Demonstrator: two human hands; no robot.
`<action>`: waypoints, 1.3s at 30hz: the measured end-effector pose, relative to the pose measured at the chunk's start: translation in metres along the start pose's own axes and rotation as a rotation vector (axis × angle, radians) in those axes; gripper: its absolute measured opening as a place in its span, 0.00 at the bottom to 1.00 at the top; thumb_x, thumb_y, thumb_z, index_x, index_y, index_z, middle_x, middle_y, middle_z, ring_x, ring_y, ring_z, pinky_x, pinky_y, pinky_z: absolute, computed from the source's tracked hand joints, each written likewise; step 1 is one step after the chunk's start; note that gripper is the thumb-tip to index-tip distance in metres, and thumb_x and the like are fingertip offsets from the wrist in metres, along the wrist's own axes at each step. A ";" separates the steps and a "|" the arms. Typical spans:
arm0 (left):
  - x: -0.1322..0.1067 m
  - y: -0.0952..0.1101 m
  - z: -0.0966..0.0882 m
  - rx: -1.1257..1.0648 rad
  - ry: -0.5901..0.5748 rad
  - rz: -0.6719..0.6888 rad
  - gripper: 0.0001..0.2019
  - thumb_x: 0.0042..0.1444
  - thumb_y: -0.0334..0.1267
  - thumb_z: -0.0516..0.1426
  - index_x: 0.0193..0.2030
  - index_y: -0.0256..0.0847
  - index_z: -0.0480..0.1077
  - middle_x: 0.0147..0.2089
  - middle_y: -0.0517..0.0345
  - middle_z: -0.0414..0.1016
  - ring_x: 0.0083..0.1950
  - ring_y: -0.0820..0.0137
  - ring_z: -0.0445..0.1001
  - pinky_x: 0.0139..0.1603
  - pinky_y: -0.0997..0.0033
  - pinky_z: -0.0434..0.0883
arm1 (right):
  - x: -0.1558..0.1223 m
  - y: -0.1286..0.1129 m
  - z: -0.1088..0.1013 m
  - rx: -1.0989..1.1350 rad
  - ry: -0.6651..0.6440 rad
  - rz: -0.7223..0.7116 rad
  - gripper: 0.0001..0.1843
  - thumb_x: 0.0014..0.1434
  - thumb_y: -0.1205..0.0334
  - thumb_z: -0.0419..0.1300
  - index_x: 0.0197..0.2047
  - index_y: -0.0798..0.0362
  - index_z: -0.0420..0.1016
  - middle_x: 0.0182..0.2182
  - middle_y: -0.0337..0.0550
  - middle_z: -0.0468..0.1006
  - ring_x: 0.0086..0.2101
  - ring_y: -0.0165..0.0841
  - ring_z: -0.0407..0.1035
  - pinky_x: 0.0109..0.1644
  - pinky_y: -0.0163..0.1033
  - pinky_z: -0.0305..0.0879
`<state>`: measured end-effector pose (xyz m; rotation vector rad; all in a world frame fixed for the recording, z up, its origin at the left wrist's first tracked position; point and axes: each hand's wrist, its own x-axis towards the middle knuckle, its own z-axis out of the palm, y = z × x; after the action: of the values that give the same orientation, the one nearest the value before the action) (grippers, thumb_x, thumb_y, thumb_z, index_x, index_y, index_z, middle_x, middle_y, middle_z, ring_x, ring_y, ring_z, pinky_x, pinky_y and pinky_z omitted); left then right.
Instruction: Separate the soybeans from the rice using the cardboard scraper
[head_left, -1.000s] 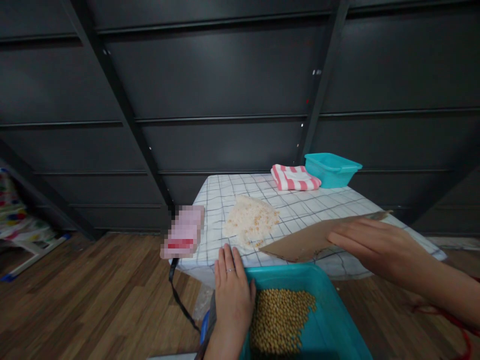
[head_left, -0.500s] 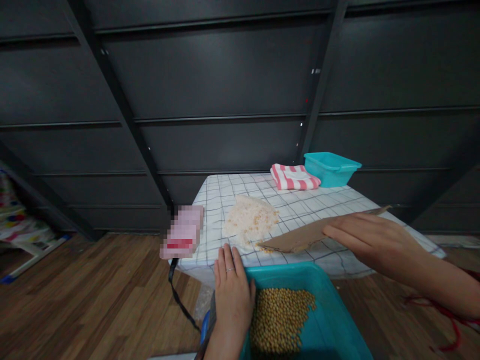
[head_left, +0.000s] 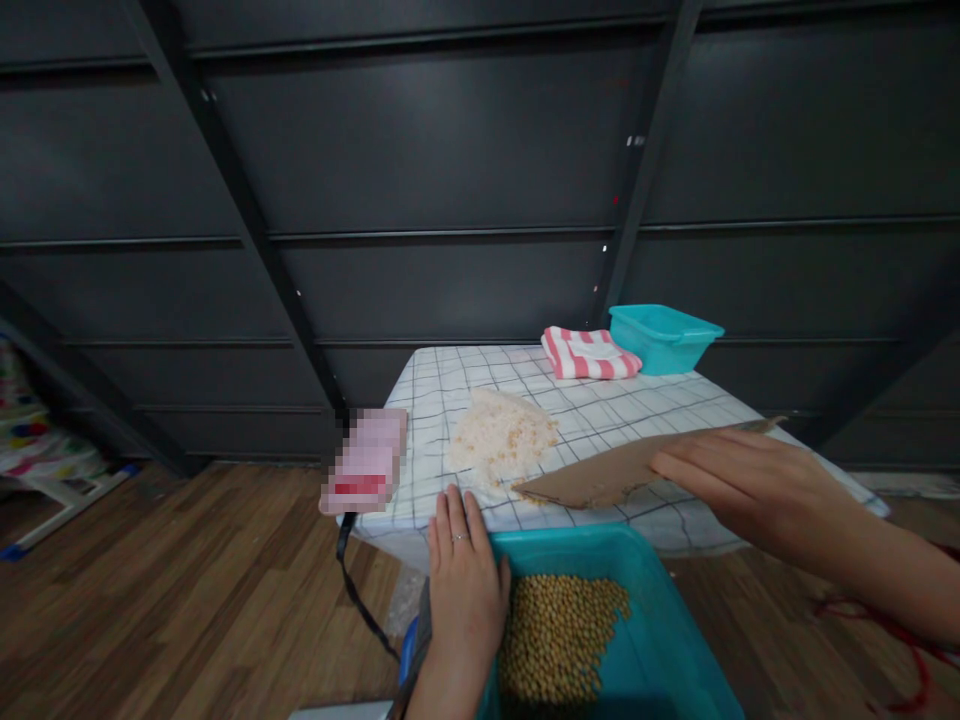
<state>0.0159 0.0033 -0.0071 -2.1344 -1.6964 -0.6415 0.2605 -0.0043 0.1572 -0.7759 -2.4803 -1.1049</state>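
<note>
On white checked tabletop (head_left: 450,372), gripping one brown cardboard sheet (head_left: 589,480) with pinching right hand (head_left: 735,475), beside one whitish granular heap (head_left: 496,437). Resting flat, empty left hand (head_left: 466,588) against nearer of two turquoise plastic tubs (head_left: 592,548).

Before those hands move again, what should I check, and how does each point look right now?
1. Right hand holding the cardboard: ok, fingers lie over it.
2. Left hand at the near tub: ok, it lies along the left rim.
3. No gap between that tub and the tablecloth: cannot tell from this angle.
4. Pale heap all one colour: not ok, yellowish bits show in it.
5. Striped towel away from the cardboard: ok, it's farther back.
</note>
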 end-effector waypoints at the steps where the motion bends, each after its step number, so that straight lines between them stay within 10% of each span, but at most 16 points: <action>1: 0.000 0.000 0.000 0.002 0.002 0.006 0.27 0.51 0.32 0.48 0.57 0.21 0.55 0.60 0.27 0.55 0.62 0.47 0.52 0.55 0.47 0.61 | 0.001 0.000 0.001 -0.008 -0.011 -0.003 0.17 0.57 0.79 0.41 0.35 0.56 0.68 0.27 0.44 0.76 0.26 0.30 0.67 0.30 0.35 0.64; 39: -0.002 -0.007 0.006 0.055 0.011 0.055 0.27 0.52 0.33 0.48 0.59 0.21 0.52 0.61 0.26 0.54 0.62 0.46 0.50 0.55 0.47 0.61 | -0.011 0.000 -0.003 0.117 -0.016 0.049 0.19 0.63 0.71 0.38 0.33 0.53 0.69 0.26 0.40 0.76 0.27 0.30 0.69 0.30 0.35 0.65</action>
<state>0.0098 0.0063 -0.0138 -2.1276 -1.6242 -0.5835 0.2696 -0.0106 0.1536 -0.8093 -2.4992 -0.9314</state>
